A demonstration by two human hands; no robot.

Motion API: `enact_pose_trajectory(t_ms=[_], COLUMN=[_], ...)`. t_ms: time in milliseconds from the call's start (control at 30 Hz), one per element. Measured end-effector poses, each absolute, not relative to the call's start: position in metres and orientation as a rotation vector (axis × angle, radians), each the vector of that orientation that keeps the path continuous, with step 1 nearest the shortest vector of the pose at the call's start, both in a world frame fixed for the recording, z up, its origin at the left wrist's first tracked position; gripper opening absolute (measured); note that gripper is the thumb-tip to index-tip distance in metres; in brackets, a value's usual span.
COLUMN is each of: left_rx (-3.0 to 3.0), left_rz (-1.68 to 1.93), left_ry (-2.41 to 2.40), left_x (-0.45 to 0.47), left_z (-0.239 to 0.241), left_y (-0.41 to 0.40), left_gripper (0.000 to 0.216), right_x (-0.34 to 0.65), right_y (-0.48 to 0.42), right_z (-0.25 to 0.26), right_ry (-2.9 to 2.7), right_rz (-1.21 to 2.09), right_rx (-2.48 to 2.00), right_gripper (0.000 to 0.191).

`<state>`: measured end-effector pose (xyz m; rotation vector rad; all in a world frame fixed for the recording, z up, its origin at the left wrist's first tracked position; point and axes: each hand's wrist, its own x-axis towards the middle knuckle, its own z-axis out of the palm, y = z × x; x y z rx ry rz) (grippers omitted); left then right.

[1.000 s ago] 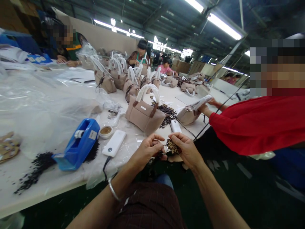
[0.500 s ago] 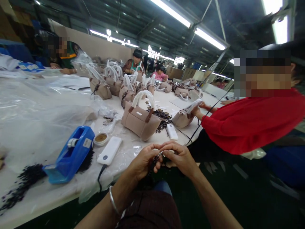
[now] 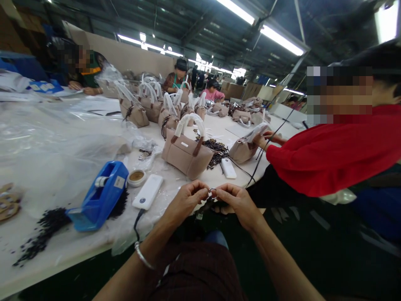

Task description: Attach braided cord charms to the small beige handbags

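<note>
My left hand point(image 3: 184, 202) and my right hand point(image 3: 238, 202) meet just off the table's near edge, above my lap. Both pinch a small metal ring point(image 3: 212, 192) between their fingertips. A dark chain charm point(image 3: 205, 205) dangles below the ring between the hands. A silver bangle point(image 3: 142, 256) sits on my left wrist. A beige handbag point(image 3: 186, 153) with white wrapped handles stands on the table just beyond my hands.
On the white table point(image 3: 72, 246) lie a blue tape dispenser point(image 3: 102, 196), a white power bank point(image 3: 148, 191), a small round tin point(image 3: 136, 177), dark chain heaps point(image 3: 37, 236) and clear plastic sheeting. A person in red point(image 3: 332, 150) handles another bag point(image 3: 246, 148) at right. Several more bags and workers are farther back.
The leopard-print piece seen a second ago is out of sight. My hands have drawn slightly apart and now hold the ring up between the fingertips. The camera tilted a little.
</note>
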<state>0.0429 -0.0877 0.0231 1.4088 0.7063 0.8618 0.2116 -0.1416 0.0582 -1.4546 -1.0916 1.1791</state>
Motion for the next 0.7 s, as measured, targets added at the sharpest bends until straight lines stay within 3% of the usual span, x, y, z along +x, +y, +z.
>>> enact_pose_trajectory(t_ms=[500,700], left_rx=[0.829,1.018], left_rz=[0.901,0.921], left_ry=[0.668,0.708], left_x=[0.064,0.061], left_z=[0.007,0.003], left_y=[-0.088,-0.073], left_gripper=[0.036,0.031], right_x=[0.205,0.205], right_y=[-0.136,-0.127], right_z=[0.032,0.025], right_ry=[-0.972,-0.89], right_rz=[1.186,1.213], right_rx=[-1.272,-1.236], right_gripper=[0.031,0.029])
